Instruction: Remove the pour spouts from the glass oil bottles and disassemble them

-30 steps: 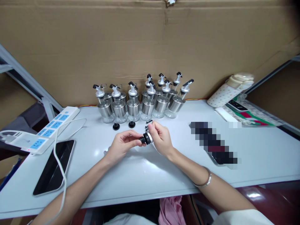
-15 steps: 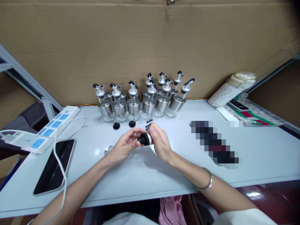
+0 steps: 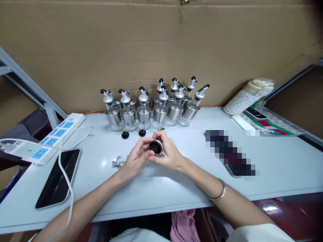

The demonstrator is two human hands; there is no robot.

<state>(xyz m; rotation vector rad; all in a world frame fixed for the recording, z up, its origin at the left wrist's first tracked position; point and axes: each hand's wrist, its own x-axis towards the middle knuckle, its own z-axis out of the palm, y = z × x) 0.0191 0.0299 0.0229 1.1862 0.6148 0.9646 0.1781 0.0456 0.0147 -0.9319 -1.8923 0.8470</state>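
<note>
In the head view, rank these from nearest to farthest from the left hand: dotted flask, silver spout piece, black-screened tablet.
From the left hand:
1. Silver spout piece, just left of the hand
2. Black-screened tablet, farther left
3. Dotted flask, far right, leaning at the back

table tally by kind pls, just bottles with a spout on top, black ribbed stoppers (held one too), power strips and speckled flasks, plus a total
bottles with spouts: 9
black ribbed stoppers: 3
power strip: 1
speckled flask: 1
total: 14
</note>
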